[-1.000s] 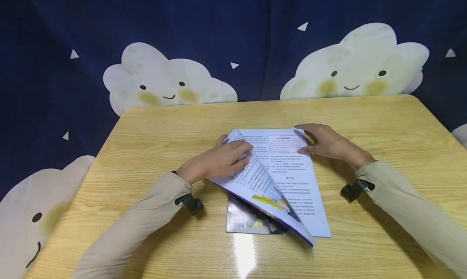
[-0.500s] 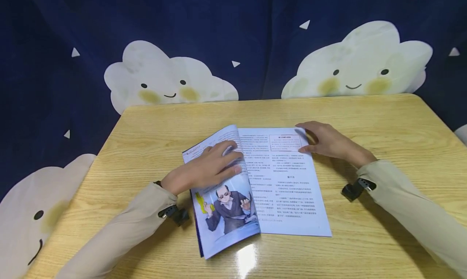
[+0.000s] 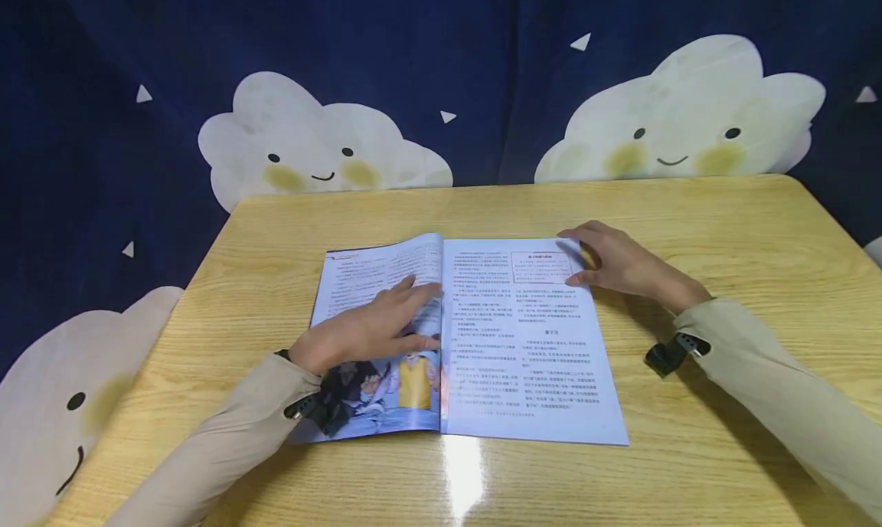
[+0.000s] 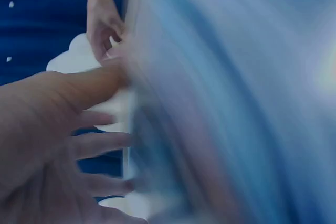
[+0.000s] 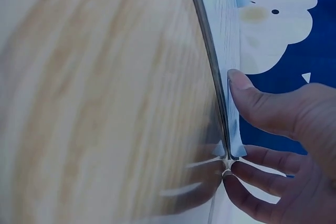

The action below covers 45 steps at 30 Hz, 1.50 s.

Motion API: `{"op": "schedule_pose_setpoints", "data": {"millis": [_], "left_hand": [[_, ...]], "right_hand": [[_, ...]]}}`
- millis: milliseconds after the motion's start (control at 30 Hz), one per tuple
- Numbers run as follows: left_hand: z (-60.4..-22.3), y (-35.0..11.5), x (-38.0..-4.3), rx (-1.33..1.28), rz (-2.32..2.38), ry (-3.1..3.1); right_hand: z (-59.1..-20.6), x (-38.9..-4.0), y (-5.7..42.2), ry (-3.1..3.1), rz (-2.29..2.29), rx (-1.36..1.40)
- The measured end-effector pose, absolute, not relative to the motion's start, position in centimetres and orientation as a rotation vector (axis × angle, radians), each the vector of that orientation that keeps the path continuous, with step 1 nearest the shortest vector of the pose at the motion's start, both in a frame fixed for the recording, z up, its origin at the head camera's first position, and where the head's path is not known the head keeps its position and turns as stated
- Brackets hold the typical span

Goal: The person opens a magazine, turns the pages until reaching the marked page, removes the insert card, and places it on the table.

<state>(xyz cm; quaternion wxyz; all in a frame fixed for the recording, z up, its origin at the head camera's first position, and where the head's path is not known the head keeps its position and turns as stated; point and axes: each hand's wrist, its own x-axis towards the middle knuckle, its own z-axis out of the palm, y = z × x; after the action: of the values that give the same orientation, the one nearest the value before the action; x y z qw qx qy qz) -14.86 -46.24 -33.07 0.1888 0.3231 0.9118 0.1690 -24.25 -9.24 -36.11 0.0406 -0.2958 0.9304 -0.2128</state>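
Note:
An open magazine (image 3: 524,358) lies on the table, with a page of dense print on the right. Its left page (image 3: 372,266) curves up towards the spine and carries text above a colour picture. Over that left page is my left hand (image 3: 375,324), fingers spread and reaching towards the fold. Blurred pages fill much of the left wrist view beside the spread left hand (image 4: 58,145). My right hand (image 3: 620,263) holds the far right corner. In the right wrist view the right thumb (image 5: 244,85) presses the page edges while the other fingers bend round the corner.
The wooden table (image 3: 703,228) extends around the magazine. Behind it hangs a dark blue curtain (image 3: 496,75) with smiling clouds. Each wrist wears a small black camera, the right one (image 3: 667,357) near the table surface.
The raised pages have swung over to the left, and the magazine now lies spread open. My left hand has moved left with them; the right hand stays at the far right corner.

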Motion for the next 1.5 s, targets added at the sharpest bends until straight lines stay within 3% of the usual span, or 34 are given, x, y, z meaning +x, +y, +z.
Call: {"op": "schedule_pose_setpoints", "data": {"millis": [333,600,1267,1500], "left_hand": [[-35.2,-47.3,-14.3,1.025,0.43,2.451],[-35.6,-45.3,-13.3,1.013,0.342,2.461],[-35.7,-43.4,-13.5,1.045,0.325,2.474],[-35.6,-43.3,-13.5,1.017,0.36,2.463]], "right_hand": [[-36.0,-24.1,-9.4,2.867,-0.638,-0.996],[-35.4,-23.9,-8.6,2.849,-0.584,-0.953],[-35.6,-23.8,-6.5,2.758,-0.585,-0.626],[-35.8,-23.4,-6.6,2.83,-0.621,-0.739]]}}
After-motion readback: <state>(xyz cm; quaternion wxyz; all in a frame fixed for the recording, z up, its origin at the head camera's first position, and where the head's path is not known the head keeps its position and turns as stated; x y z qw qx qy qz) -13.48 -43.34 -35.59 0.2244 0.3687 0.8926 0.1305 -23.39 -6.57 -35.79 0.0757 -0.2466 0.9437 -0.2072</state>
